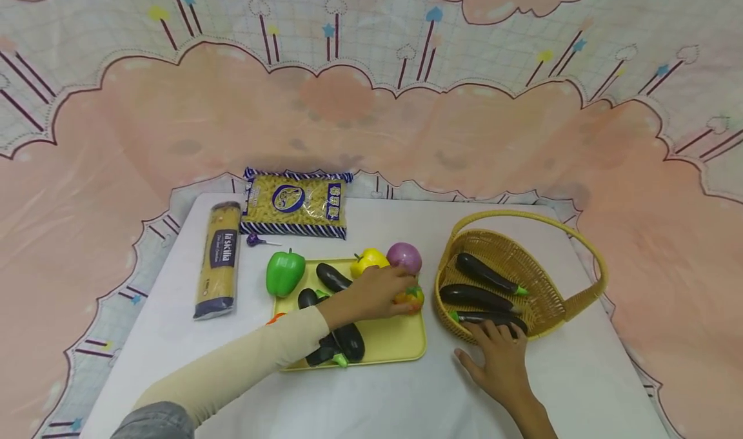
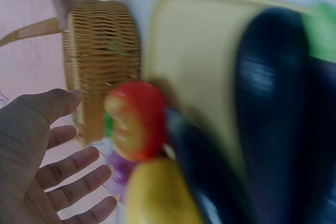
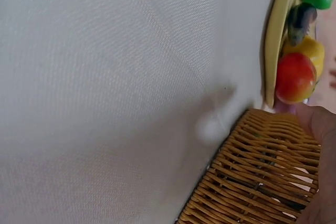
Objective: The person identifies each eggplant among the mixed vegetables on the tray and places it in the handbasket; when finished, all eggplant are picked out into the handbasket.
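Observation:
My left hand (image 1: 371, 294) is above the yellow tray (image 1: 400, 345), beside a red-and-yellow tomato (image 1: 413, 302). In the left wrist view its fingers are spread, with a gap between them and the tomato (image 2: 135, 119). At the near rim of the wicker basket (image 1: 560, 297), my right hand (image 1: 499, 361) rests its fingers over the edge by the nearest eggplant (image 1: 493, 320); its thumb stands out to the side. Two more eggplants (image 1: 490, 273) lie deeper in the basket. Several eggplants (image 1: 348, 342) are on the tray, partly hidden by my left arm.
A yellow pepper (image 1: 369, 260) and a purple onion (image 1: 404, 258) sit at the tray's far right corner. By its left corner is a green pepper (image 1: 286, 273). Behind lie a pasta bag (image 1: 295, 204), a spaghetti pack (image 1: 218, 258) and a lollipop (image 1: 253, 240).

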Demonstrator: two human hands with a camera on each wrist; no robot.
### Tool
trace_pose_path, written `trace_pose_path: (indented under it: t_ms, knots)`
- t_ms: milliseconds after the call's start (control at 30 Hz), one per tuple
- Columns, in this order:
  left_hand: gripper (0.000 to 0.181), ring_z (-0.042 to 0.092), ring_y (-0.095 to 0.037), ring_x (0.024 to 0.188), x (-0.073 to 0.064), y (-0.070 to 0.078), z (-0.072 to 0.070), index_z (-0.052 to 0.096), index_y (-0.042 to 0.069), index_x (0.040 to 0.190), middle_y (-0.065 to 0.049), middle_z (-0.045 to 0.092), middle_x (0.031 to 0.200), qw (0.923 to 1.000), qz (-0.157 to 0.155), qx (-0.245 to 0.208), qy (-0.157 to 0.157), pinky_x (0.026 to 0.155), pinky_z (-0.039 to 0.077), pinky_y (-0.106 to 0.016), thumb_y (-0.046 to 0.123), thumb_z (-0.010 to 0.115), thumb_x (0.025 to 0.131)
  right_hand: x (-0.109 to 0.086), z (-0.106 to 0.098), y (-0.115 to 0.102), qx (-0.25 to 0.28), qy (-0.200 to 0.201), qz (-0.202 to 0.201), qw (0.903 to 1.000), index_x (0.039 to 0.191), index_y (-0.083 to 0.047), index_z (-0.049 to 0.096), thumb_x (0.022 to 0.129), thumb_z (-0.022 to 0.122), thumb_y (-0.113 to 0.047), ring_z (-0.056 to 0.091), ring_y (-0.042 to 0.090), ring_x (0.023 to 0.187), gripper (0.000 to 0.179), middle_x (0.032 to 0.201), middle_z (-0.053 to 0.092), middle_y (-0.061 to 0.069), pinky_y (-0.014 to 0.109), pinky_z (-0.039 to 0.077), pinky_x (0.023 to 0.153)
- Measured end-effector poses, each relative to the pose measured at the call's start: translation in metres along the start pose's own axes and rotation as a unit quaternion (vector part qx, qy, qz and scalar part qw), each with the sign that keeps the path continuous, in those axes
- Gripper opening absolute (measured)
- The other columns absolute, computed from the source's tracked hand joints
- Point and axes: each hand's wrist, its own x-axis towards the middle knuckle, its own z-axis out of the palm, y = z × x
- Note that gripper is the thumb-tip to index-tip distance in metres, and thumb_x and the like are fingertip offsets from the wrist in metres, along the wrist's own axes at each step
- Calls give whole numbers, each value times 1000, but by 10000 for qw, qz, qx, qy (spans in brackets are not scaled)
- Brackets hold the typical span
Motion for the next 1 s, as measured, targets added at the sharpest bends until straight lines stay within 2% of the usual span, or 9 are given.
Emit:
trace_pose_path:
  t_ms: [100, 200, 433, 667, 833, 1000]
  knots:
    - [40, 60, -15, 87, -21, -15, 2, 67, 16, 121, -1, 66, 106, 9997, -46, -255, 4, 71, 51, -34, 40, 71, 89, -1, -1, 0, 25, 27, 59, 10000, 112, -13, 69, 67, 87, -34, 55, 31, 89, 53, 101, 64, 8, 66, 25, 95]
    - [40, 60, -18, 90, -38, -30, 5, 68, 14, 120, -3, 65, 104, 9990, -268, -358, -49, 80, 50, -42, 38, 72, 88, -2, -2, 0, 32, 1, 136, 9999, 112, -13, 69, 66, 88, -33, 55, 32, 91, 53, 102, 64, 8, 67, 24, 96]
    - [45, 60, -28, 107, -61, -61, 16, 66, 13, 122, -7, 64, 114, 9969, -754, -174, -128, 96, 42, -58, 37, 76, 85, -3, -2, 0, 77, 38, 122, 9999, 113, -13, 69, 66, 88, -32, 55, 33, 92, 54, 102, 65, 9, 67, 23, 96]
    - [51, 59, -35, 112, -67, -78, 25, 65, 12, 124, -10, 65, 114, 9944, -981, -253, -298, 98, 37, -65, 35, 80, 81, -3, -1, 1, 42, -39, 166, 9998, 114, -13, 69, 68, 87, -33, 56, 32, 93, 53, 103, 64, 8, 65, 23, 97]
    - [50, 59, -36, 111, -64, -82, 31, 66, 14, 122, -10, 65, 118, 9914, -1156, -401, -462, 98, 38, -65, 34, 81, 79, -2, -1, -1, 73, -64, 182, 9998, 115, -13, 68, 67, 88, -31, 56, 33, 93, 54, 104, 64, 8, 66, 24, 97]
    - [45, 61, -32, 106, -61, -84, 35, 68, 15, 119, -8, 68, 116, 9896, -1205, -582, -532, 94, 40, -62, 30, 82, 79, -1, -1, -1, 23, -98, 212, 9997, 115, -14, 68, 68, 88, -32, 56, 33, 93, 54, 105, 64, 8, 65, 24, 98]
